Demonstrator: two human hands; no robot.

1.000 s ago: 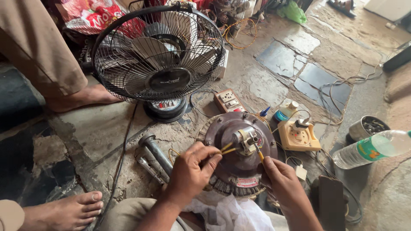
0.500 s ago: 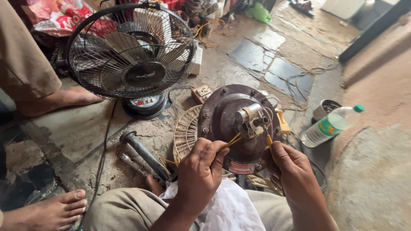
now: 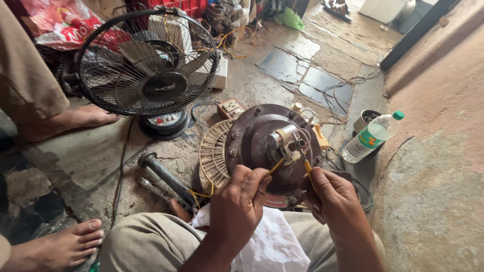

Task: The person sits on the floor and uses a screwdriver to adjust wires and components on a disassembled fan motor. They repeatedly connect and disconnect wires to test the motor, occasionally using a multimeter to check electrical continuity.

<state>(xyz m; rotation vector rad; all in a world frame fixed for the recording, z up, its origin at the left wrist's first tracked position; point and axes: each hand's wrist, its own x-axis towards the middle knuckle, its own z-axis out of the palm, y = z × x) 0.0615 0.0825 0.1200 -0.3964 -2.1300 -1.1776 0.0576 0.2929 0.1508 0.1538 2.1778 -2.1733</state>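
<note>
A round brown fan motor housing (image 3: pixel 257 138) rests tilted against my lap, its metal shaft and wiring block (image 3: pixel 286 142) facing up. My left hand (image 3: pixel 238 204) pinches a yellow wire (image 3: pixel 275 166) that runs up to the block. My right hand (image 3: pixel 331 195) grips a second yellow wire (image 3: pixel 306 166) at the housing's right edge. A cream ribbed grille ring (image 3: pixel 212 153) sticks out from behind the motor on its left. A white cloth (image 3: pixel 272 242) lies over my knees under both hands.
A black table fan (image 3: pixel 148 63) stands at the back left on the stone floor. Another person's bare feet (image 3: pixel 68 244) and leg are at left. A grey pipe (image 3: pixel 164 174), a socket box (image 3: pixel 230 108), a plastic bottle (image 3: pixel 373 137) and a tin (image 3: pixel 365 119) surround the motor.
The view has shifted left and closer over the second. The motor sits more centred, and both hands keep hold of the yellow wires with only small finger movements.
</note>
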